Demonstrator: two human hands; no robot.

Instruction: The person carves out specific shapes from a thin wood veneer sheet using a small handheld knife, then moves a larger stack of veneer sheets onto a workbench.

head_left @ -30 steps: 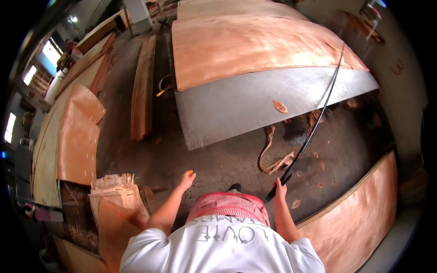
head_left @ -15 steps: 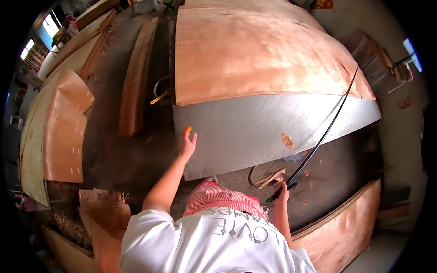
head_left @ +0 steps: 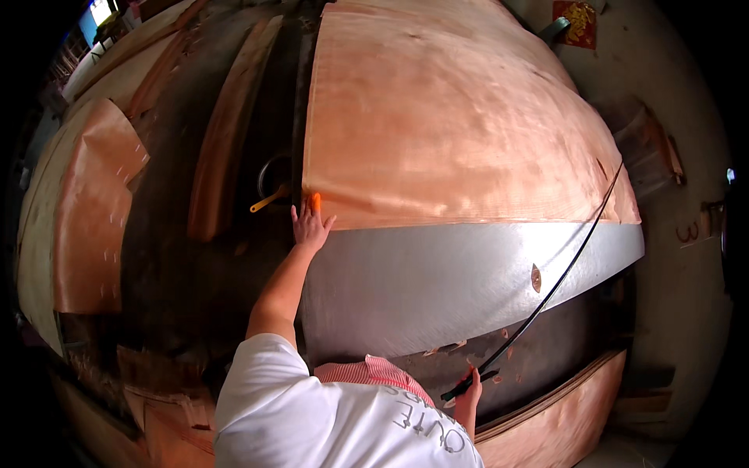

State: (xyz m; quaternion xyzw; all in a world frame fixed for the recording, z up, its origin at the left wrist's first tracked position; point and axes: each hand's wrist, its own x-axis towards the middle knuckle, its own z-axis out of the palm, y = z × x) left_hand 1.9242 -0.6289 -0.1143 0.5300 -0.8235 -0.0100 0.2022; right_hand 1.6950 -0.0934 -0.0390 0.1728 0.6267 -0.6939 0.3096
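A person's white shirt (head_left: 312,405) and red-striped cloth (head_left: 367,371) are nearest, pressed up to the near edge of a grey metal worktop (head_left: 406,288). Low on the right, off that edge, the right hand (head_left: 468,394) has its grip closed round the thick end of a long black rod (head_left: 499,349). The rod slants away and rightward across the worktop, its thin tip over the right end of a coppery sheet (head_left: 452,117); I cannot tell whether they touch. A leaf-shaped scrap (head_left: 536,278) lies on bare metal just left of the rod.

Farther in, the left hand (head_left: 310,226) is at the sheet's near left corner, by the worktop's left edge, its grip spread, pinching nothing that I can see. It is the nearer hand: the sheet lies ahead and to its right, near edge running crosswise, left edge straight away. Past the worktop's left edge are a yellow handle (head_left: 269,203) and a long board (head_left: 226,140).
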